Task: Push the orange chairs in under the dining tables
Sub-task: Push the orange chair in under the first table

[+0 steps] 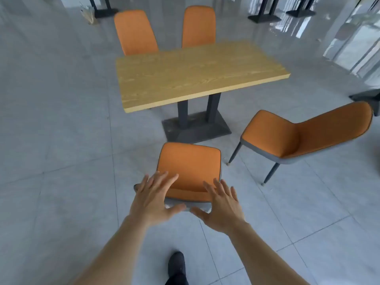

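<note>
An orange chair stands just in front of me, its seat facing the wooden dining table and a gap of floor between them. My left hand and my right hand hover at the top of its backrest, fingers spread, holding nothing. Whether they touch the backrest I cannot tell. A second orange chair stands turned sideways to the right of the table, away from it. Two more orange chairs sit tucked in at the table's far side.
The table stands on a black pedestal base on a grey tiled floor. Other black table bases stand at the back. A dark object sits at the right edge. My black shoe is below.
</note>
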The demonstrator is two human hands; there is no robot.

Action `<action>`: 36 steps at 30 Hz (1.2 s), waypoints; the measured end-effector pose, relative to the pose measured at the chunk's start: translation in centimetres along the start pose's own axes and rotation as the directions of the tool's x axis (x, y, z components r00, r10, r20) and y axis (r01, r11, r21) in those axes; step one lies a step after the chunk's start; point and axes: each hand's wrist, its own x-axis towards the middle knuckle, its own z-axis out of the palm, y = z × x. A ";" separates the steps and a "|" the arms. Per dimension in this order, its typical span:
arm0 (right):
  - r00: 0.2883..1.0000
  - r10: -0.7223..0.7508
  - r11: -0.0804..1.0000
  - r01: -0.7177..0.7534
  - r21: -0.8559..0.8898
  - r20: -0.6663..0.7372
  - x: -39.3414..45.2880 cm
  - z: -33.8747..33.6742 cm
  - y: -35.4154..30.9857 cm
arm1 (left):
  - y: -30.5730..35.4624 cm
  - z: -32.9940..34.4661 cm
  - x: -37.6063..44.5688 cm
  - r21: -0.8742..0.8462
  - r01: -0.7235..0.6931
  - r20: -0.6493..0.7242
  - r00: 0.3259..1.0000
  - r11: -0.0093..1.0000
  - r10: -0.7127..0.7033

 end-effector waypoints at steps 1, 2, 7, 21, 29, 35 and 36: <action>1.000 -0.021 1.000 0.022 -0.011 0.012 0.3 0.5 -0.1 | -0.3 0.3 0.1 0.001 -0.013 0.020 1.000 1.000 0.013; 0.999 -0.040 0.999 0.040 -0.034 0.009 0.7 1.0 -0.1 | -0.7 0.7 0.4 0.015 -0.029 0.018 0.999 0.999 0.029; 0.999 -0.051 0.998 0.051 -0.026 0.018 2.6 3.5 -0.1 | -2.4 3.0 1.5 0.025 -0.047 0.056 0.997 0.999 0.046; 0.995 -0.092 0.995 0.089 -0.052 -0.046 5.6 5.7 0.7 | -4.6 4.9 3.7 0.000 -0.031 0.012 0.999 1.000 0.031; 0.991 -0.101 0.994 0.097 -0.046 -0.093 8.6 4.9 -0.1 | -6.0 3.9 6.6 -0.001 -0.049 -0.040 0.998 0.999 0.048; 0.992 -0.104 0.994 0.101 -0.038 -0.076 11.5 3.6 -0.5 | -7.1 3.0 9.2 -0.019 -0.038 -0.083 0.996 0.999 0.037; 0.992 -0.106 0.994 0.103 -0.039 -0.073 12.0 3.4 -0.5 | -7.3 2.9 9.7 -0.018 -0.040 -0.086 0.996 0.999 0.038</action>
